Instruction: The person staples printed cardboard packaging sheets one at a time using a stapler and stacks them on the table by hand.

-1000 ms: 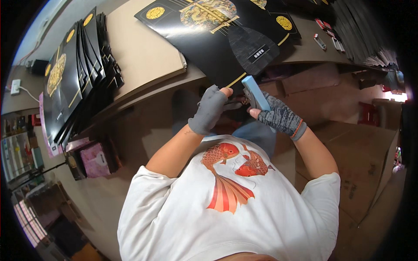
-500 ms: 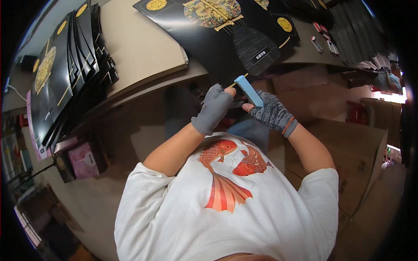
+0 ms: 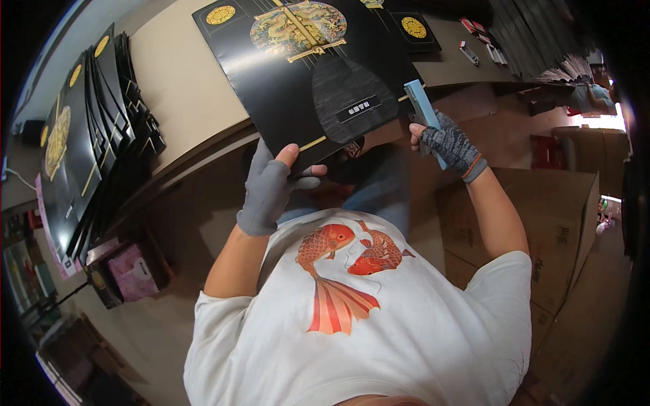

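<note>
The right hand [image 3: 455, 147] is wrapped around a blue stapler [image 3: 424, 108], its long axis slanting up-left, its tip over the black poster's [image 3: 294, 88] near edge; the left hand [image 3: 264, 188] pinches the poster's near-left corner.

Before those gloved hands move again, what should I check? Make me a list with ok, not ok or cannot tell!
1. Left hand touching the black sheet: ok, its thumb is at the near edge.
2. Left fingers pinching that edge firmly: cannot tell.
3. Right hand holding the blue stapler: ok.
4. Stapler squeezed closed: cannot tell from this angle.
5. Sheet lying wholly on the table: not ok, its near part sticks out past the table's edge.
6. Stack of black sheets apart from both hands: ok, it is over on the left.
</note>
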Demonstrator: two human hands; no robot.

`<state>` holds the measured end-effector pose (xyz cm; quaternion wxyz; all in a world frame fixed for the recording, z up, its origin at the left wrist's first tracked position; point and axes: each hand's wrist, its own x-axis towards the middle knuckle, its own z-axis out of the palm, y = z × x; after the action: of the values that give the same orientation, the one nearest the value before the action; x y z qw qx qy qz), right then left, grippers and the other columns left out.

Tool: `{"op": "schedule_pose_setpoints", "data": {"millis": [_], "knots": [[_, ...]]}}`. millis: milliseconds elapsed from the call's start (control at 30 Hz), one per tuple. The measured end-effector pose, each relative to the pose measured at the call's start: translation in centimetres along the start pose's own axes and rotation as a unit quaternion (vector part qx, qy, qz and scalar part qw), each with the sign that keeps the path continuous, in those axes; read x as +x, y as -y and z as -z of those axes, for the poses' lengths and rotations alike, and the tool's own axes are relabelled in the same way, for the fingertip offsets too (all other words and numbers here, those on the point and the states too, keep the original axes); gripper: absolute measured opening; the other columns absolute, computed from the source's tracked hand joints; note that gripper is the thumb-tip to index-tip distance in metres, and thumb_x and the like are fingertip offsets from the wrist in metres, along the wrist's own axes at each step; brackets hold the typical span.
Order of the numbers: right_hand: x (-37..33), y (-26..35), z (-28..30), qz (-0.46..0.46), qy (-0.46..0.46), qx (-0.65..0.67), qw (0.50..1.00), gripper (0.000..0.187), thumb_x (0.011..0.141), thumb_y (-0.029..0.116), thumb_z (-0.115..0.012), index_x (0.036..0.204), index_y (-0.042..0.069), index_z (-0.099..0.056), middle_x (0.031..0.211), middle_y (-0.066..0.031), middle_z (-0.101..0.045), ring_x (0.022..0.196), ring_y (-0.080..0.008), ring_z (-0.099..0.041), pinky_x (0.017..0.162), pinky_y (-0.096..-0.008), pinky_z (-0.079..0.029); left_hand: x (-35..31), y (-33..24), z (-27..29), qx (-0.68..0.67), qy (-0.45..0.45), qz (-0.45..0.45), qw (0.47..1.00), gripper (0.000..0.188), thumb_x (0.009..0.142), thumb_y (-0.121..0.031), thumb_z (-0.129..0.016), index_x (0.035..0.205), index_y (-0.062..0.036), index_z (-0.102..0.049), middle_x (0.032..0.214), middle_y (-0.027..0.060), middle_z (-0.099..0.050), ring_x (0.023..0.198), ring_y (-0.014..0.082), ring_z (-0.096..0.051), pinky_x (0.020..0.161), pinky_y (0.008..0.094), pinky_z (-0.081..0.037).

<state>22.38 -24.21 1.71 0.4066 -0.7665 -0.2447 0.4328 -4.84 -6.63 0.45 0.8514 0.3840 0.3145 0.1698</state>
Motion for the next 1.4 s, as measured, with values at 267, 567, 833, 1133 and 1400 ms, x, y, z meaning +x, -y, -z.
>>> {"op": "schedule_pose_setpoints", "data": {"millis": [267, 567, 833, 1133, 1400], "knots": [[-0.4, -1.2, 1.0, 0.016, 0.004, 0.007, 1.0, 0.029, 0.086, 0.025, -0.068, 0.098, 0.003, -0.053, 0.077, -0.006, -0.061, 0.07, -0.0134, -0.063, 0.068, -0.0282, -0.054, -0.2, -0.1, 0.2, 0.015, 0.008, -0.002, 1.0, 0.04, 0.095, -0.014, -0.046, 0.132, -0.0025, -0.038, 0.111, 0.0158, -0.059, 0.077, 0.0198, -0.067, 0.061, 0.0265, -0.058], [-0.1, -1.9, 1.7, 0.022, 0.016, -0.069, 0.997, 0.029, 0.086, 0.03, -0.067, 0.09, 0.004, -0.054, 0.067, -0.0054, -0.059, 0.062, -0.0137, -0.061, 0.06, -0.0286, -0.05, -0.1, 0.1, 0.2, -0.007, -0.002, -0.014, 1.0, 0.037, 0.095, -0.012, -0.047, 0.13, -0.0016, -0.039, 0.107, 0.0174, -0.061, 0.07, 0.0216, -0.067, 0.055, 0.0247, -0.058], [-0.3, -1.8, 0.8, -0.023, -0.032, -0.139, 0.99, 0.03, 0.086, 0.032, -0.067, 0.086, 0.004, -0.054, 0.06, -0.0063, -0.056, 0.051, -0.0142, -0.057, 0.051, -0.0286, -0.047, -0.2, 0.1, 0.2, 0.005, 0.004, -0.016, 1.0, 0.039, 0.094, -0.017, -0.05, 0.129, -0.0015, -0.043, 0.11, 0.0149, -0.061, 0.082, 0.0209, -0.067, 0.063, 0.0277, -0.058], [-3.7, -1.9, -4.4, 0.012, 0.107, 0.1, 0.989, 0.032, 0.086, 0.028, -0.066, 0.102, 0.002, -0.055, 0.079, -0.0068, -0.06, 0.07, -0.015, -0.062, 0.067, -0.029, -0.051, 2.0, 4.5, -1.8, 0.062, 0.123, 0.008, 0.99, 0.056, 0.089, -0.033, -0.063, 0.131, 0.0012, -0.049, 0.125, 0.0139, -0.057, 0.115, 0.0235, -0.055, 0.099, 0.0355, -0.045], [-7.3, -5.7, -2.6, -0.002, 0.16, 0.13, 0.978, 0.03, 0.085, 0.02, -0.066, 0.106, 0.003, -0.054, 0.088, -0.0072, -0.06, 0.083, -0.0171, -0.062, 0.075, -0.0299, -0.05, 3.6, 4.0, -3.7, -0.137, 0.045, 0.064, 0.987, 0.044, 0.1, -0.032, -0.043, 0.129, 0.0007, -0.047, 0.122, 0.0154, -0.058, 0.112, 0.0237, -0.057, 0.097, 0.0353, -0.046]]}}
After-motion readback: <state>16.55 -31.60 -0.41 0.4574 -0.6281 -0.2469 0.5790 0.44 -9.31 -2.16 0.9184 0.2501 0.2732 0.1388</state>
